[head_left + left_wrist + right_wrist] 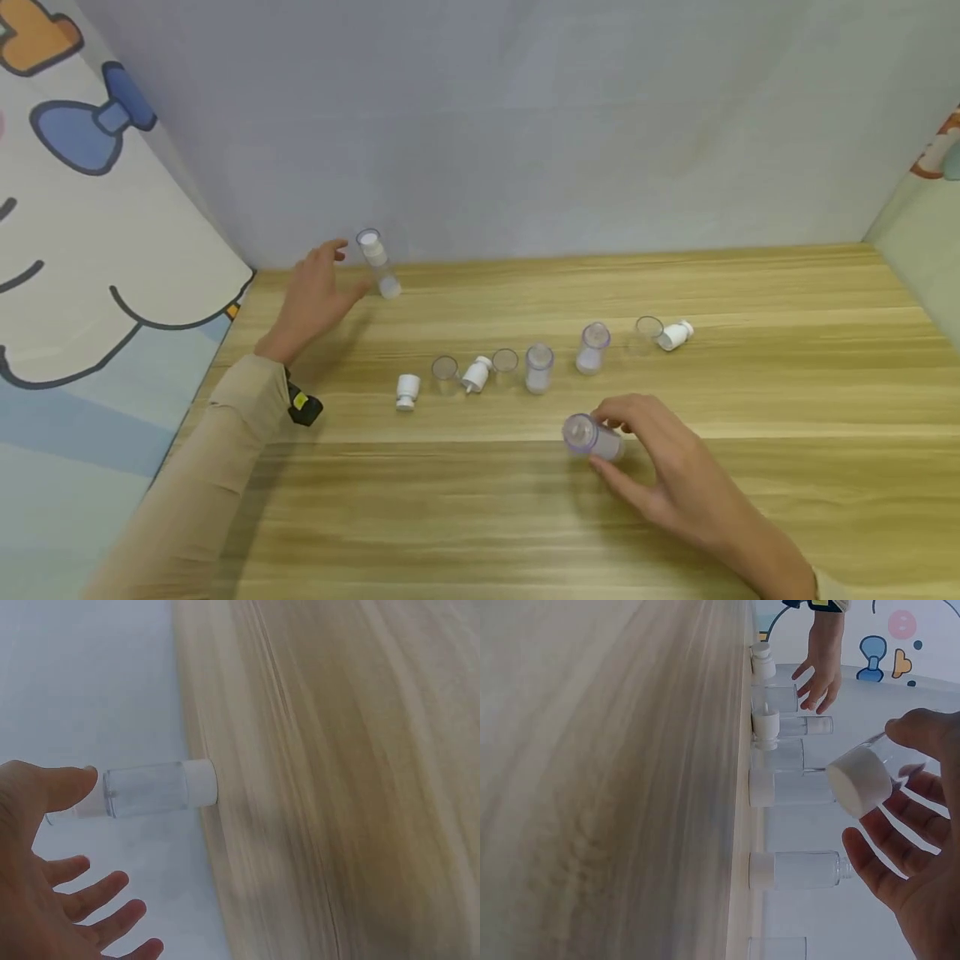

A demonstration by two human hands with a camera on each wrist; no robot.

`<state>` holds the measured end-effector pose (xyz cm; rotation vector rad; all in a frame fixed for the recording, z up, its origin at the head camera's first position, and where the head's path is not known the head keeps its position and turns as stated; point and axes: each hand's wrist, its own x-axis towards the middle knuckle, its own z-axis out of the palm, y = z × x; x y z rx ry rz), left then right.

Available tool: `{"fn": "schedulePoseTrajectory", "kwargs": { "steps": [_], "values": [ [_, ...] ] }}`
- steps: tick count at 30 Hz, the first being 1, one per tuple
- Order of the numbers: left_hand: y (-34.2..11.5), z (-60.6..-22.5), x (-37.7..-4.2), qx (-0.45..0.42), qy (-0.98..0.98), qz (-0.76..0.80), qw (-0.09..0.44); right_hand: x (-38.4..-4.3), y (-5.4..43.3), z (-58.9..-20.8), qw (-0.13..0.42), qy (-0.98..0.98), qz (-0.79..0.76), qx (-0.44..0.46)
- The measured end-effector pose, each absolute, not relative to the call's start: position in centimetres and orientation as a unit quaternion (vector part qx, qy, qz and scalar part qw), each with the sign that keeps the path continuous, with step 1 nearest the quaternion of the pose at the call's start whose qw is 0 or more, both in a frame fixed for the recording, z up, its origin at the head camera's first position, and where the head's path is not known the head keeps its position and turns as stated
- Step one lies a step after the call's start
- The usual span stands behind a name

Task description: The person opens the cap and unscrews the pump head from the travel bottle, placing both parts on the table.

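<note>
At the back left, a clear bottle with a white base and white top (pixel 380 265) stands upright near the wall. My left hand (pixel 315 292) is beside it, fingers spread and apart, and it grips nothing. In the left wrist view the thumb overlaps the bottle's top; whether it touches cannot be told. My right hand (pixel 682 475) holds another clear bottle (pixel 606 444) between thumb and fingers, tilted and raised off the table. Its white base (pixel 859 780) faces the right wrist camera. Two similar bottles (pixel 538 369) (pixel 593 348) stand upright beyond it.
Across the wooden table (pixel 450 517) runs a row with white pump tops (pixel 407 392) (pixel 477 375) (pixel 676 335) and clear open-rimmed covers (pixel 445 375) (pixel 505 367) (pixel 647 333). A pale wall sheet (pixel 525 150) borders the back edge. Printed cartoon cloth (pixel 97 275) hangs at the left.
</note>
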<state>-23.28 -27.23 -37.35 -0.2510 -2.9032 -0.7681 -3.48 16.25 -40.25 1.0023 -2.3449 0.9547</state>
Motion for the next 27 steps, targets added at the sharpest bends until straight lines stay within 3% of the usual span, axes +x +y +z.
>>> {"fn": "schedulePoseTrajectory", "kwargs": {
  "steps": [11,27],
  "values": [
    [-27.0,-37.2,-25.2,-0.040,-0.931,-0.362,-0.041,-5.9,16.1,-40.8,0.181,-0.849,0.358,0.344],
    [-26.3,-37.9,-26.7,-0.073,-0.932,-0.350,-0.055,-7.7,16.6,-41.7,0.118,-0.874,0.358,0.306]
  ]
}}
